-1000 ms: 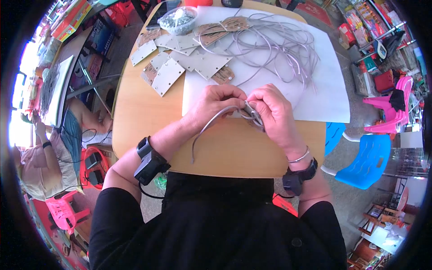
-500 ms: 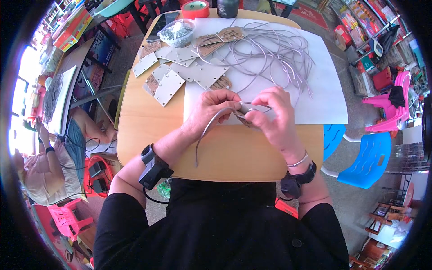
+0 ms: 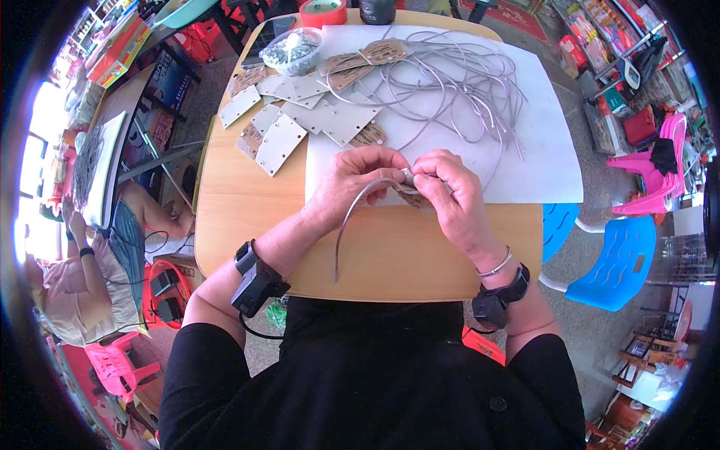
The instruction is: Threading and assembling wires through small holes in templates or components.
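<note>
Near the front edge of the white sheet (image 3: 540,157), my left hand (image 3: 358,178) and my right hand (image 3: 456,193) meet with fingertips pinched together. Between them is a small plate (image 3: 412,198) with a brown patterned face, mostly hidden by my fingers. A grey cord (image 3: 346,229) runs from my left hand, and its end hangs over the bare wood. The thumb and fingers of my right hand press at the plate's upper edge; what lies under them is too small to tell. Beyond my hands are several pale plates with holes (image 3: 282,145) and a tangle of grey cords (image 3: 457,90).
A clear tub of small metal parts (image 3: 292,54), a roll of red tape (image 3: 323,13) and a black container (image 3: 377,11) stand at the table's far side. A blue chair (image 3: 611,262) is right of the wooden table (image 3: 247,217). Another person (image 3: 86,281) sits at far left.
My right hand has moved inward, its fingers closing at the plate beside my left fingertips. The hanging cord end has shifted slightly right.
</note>
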`<state>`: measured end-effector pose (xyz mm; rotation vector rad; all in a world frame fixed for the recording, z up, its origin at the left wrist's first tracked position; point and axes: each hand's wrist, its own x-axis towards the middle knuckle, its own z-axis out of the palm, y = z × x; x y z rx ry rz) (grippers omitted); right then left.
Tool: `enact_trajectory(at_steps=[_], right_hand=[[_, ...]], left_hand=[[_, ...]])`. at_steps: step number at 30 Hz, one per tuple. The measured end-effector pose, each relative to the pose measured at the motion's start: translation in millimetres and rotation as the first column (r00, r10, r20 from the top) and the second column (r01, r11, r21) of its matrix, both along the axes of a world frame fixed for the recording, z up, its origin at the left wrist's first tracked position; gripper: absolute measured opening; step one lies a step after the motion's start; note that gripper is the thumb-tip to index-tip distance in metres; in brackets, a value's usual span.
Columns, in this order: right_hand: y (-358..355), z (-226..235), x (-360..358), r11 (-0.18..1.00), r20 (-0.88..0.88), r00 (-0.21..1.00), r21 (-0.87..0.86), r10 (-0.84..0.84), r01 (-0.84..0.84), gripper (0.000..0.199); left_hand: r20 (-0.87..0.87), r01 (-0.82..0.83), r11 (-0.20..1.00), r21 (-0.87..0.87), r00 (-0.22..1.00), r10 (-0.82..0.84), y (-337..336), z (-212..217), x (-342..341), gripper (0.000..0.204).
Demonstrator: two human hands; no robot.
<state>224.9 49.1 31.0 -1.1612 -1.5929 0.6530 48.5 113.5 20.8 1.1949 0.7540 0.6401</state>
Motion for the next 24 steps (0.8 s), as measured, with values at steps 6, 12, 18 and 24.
enact_trajectory(at_steps=[6,12,18,24], right_hand=[[0.4,-2.7,-0.5,1.0,0.01,1.0,0.01,-0.008,0.008,0.005],[0.5,-5.1,2.5,0.971,-0.178,0.984,-0.238,-0.022,-0.022,0.012],[0.4,4.3,0.6,0.937,-0.219,0.976,-0.345,-0.021,-0.057,0.007],[-2.6,21.2,-8.7,0.903,0.551,0.787,0.43,-0.277,0.017,0.02]], left_hand=[[-0.019,0.03,0.999,-0.027,0.999,-0.03,0.3,1.7,-2.3,0.011],[-0.012,0.072,0.997,0.012,0.997,-0.071,1.8,0.1,-2.3,0.012],[-0.015,0.093,0.996,0.004,0.996,-0.093,2.8,1.4,-4.7,0.012],[-0.034,0.067,0.998,-0.006,0.997,-0.067,2.3,0.8,-3.3,0.014]])
